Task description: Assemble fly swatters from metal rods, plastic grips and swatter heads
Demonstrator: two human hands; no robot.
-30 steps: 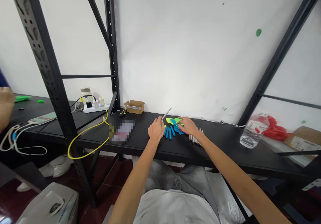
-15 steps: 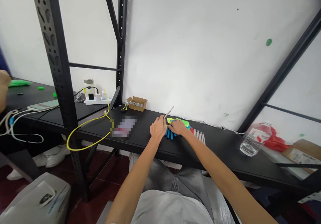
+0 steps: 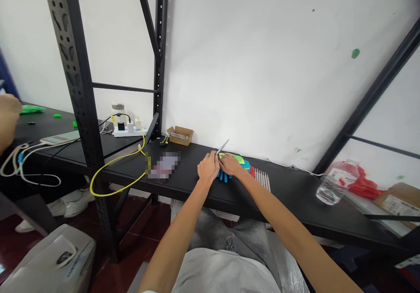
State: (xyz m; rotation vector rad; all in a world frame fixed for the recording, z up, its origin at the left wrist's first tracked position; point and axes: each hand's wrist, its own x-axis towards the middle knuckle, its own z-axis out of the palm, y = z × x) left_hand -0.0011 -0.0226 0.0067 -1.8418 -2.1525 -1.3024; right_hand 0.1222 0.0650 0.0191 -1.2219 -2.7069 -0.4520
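My left hand (image 3: 208, 167) is closed around slim metal tweezers (image 3: 222, 147), whose tips point up and away to the right. Close beside it, my right hand (image 3: 230, 164) has its fingers bent down and drawn together; what they grip is hidden. Blue finger-like prongs (image 3: 224, 177) stick out under both hands. A lime-green flat piece (image 3: 236, 157) shows behind the right hand, with a blue edge next to it. To the right, a red piece (image 3: 252, 172) lies beside a row of white prongs (image 3: 262, 179), partly behind my right forearm.
On the black table (image 3: 292, 201) are a small cardboard box (image 3: 180, 136), a yellow-black cutter (image 3: 164, 141) and a blurred-out flat item (image 3: 164, 166). A yellow cable (image 3: 114, 193) loops over the front edge. A clear bottle (image 3: 330, 190) lies right. Another person's hand (image 3: 8, 116) is far left.
My right hand has shifted slightly left, closer to my left hand, and covers more of the blue and green pieces. The tweezers stay in my left hand. The view has moved slightly.
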